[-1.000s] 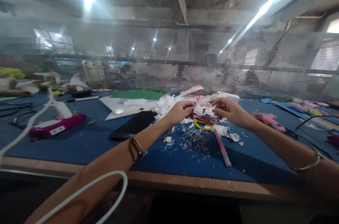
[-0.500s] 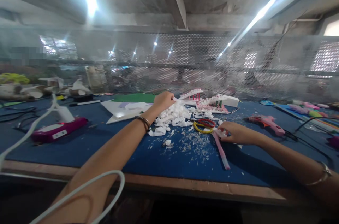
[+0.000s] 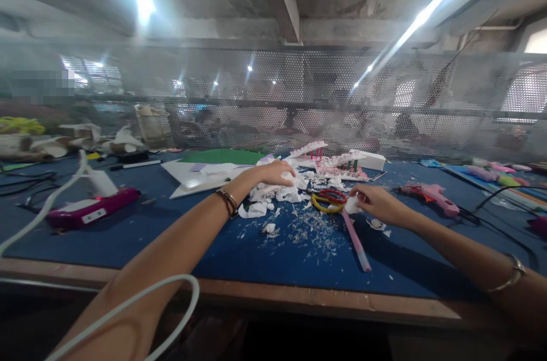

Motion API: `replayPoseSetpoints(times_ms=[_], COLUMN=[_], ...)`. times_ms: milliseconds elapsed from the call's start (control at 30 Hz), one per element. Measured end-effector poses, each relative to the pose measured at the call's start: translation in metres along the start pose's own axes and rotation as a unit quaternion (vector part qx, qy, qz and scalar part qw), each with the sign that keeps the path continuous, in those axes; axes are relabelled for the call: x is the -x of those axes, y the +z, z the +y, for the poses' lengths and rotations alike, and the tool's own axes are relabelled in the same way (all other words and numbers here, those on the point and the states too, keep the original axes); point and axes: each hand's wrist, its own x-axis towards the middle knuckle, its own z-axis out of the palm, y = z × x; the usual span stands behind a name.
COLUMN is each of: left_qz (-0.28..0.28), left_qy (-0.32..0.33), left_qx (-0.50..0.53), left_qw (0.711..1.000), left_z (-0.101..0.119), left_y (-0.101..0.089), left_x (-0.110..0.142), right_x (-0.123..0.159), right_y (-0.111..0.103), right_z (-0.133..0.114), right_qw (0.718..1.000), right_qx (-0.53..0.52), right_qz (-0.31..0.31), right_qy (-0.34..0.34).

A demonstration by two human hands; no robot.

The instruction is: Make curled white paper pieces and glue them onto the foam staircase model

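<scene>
The left hand (image 3: 277,174) lies on top of the heap of white paper scraps (image 3: 284,194), which is spread on the blue table (image 3: 149,241). Its fingers are bent over the heap; whether they grip some paper, I cannot tell. The right hand (image 3: 380,202) is to the right of the heap, and its fingers are closed on a white scrap (image 3: 351,205), which they hold between thumb and fingertips.

Just right of the heap lie the yellow and red loops (image 3: 329,210), and from beside them the pink stick (image 3: 356,241) points away from the heap, toward the table edge. Nearer to the person than the heap, many tiny shreds (image 3: 314,236) are scattered. Behind the heap, a little to the right, stands the white and pink model (image 3: 342,165). A green sheet (image 3: 222,156) lies behind the heap to the left, the purple power strip (image 3: 92,208) well apart to its left, and the pink glue gun (image 3: 440,200) well apart to its right.
</scene>
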Motion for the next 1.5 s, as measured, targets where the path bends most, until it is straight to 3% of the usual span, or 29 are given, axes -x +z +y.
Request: replayPoseSetpoints(times_ms=[167, 367, 500, 667, 800, 1000, 1167, 1300, 1500], left_qz=[-0.025, -0.015, -0.073, -0.117, -0.173, -0.153, -0.155, -0.132, -0.161], left_qy=[0.023, 0.062, 0.093, 0.037, 0.000, 0.022, 0.013, -0.015, -0.029], left_qx=[-0.005, -0.004, 0.017, 0.049, 0.037, 0.075, 0.107, 0.075, 0.076], left_qw=[0.999, 0.998, 0.993, 0.991, 0.984, 0.985, 0.982, 0.988, 0.984], left_z=[0.014, 0.051, 0.062, 0.056, 0.044, 0.028, 0.020, 0.015, 0.012], left_y=[0.007, -0.004, -0.015, -0.023, -0.015, 0.002, 0.002, -0.002, 0.000], left_x=[-0.001, 0.007, 0.016, 0.042, 0.067, 0.075, 0.072, 0.078, 0.085], right_x=[-0.006, -0.011, -0.011, -0.014, -0.015, -0.014, -0.005, 0.001, 0.002], right_y=[0.000, 0.022, 0.026, 0.028, 0.020, -0.013, -0.033, -0.031, -0.025], right_z=[-0.004, 0.001, 0.006, 0.008, 0.006, 0.008, 0.008, 0.003, -0.004], right_qw=[0.999, 1.000, 0.999, 0.998, 0.998, 0.991, 0.976, 0.976, 0.979], right_qx=[0.014, -0.006, -0.032, -0.052, -0.054, -0.041, -0.028, -0.022, -0.025], right_qz=[0.041, -0.024, -0.031, -0.025, 0.017, 0.130, 0.215, 0.214, 0.192], right_qy=[0.010, -0.003, 0.021, 0.016, 0.007, 0.009, -0.005, -0.031, -0.062])
